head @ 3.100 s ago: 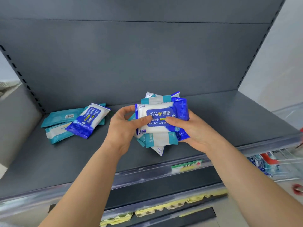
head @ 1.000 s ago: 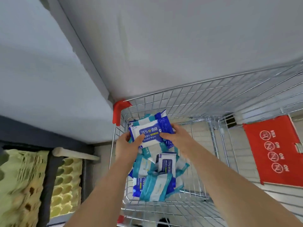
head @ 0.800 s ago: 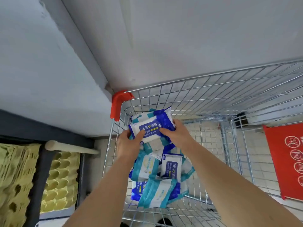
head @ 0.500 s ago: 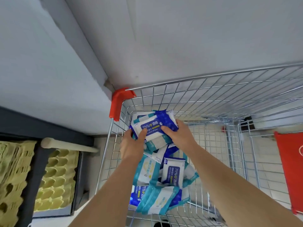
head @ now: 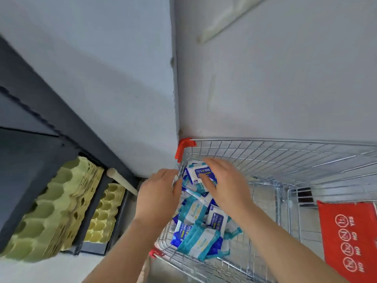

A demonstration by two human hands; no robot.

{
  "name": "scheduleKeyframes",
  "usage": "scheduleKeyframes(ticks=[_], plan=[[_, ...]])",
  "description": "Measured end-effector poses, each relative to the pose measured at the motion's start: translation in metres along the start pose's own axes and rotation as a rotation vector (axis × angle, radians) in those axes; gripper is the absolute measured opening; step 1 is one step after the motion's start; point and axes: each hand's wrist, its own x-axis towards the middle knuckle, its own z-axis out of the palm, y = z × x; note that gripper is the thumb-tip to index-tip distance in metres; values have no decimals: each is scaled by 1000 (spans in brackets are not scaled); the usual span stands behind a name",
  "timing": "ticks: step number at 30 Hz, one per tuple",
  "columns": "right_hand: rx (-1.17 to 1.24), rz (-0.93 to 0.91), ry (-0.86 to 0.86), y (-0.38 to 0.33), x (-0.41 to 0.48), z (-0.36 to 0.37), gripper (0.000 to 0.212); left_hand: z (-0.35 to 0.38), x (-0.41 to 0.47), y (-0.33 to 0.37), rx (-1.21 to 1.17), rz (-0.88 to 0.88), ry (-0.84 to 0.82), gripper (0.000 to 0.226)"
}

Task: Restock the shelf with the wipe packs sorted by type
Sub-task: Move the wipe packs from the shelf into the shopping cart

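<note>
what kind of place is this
Most likely a shop aisle: a wire shopping cart holding wipe packs stands beside dark metal shelving, with stacked egg trays in its lower level.

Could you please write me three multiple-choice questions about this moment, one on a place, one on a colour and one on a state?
1. Where do the wipe packs lie?
A) in the wire cart
B) in a cardboard box
C) on a wooden table

2. What colour is the corner guard on the cart's rim?
A) green
B) red
C) black

3. How does the blue pack at the thumb of the right hand lie?
A) label up
B) label down
C) torn open

Answers:
1 A, the packs are heaped inside the wire mesh.
2 B, the guard at the near-wall corner is plainly red.
3 A, "75%" can be read on its upper face.
</note>
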Motion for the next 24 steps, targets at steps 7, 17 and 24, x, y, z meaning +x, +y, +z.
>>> scheduleKeyframes(ticks=[7,17,24], plan=[[-43,-349,200,-161,-7,-100,29,-175,-86,-24,111,98,338,39],[52,-640,329,-443,-42,-116,33,-367,-229,-165,232,-2,707,26],[90,-707,291,-613,-61,-71,32,-466,-308,-293,297,-127,751,23]])
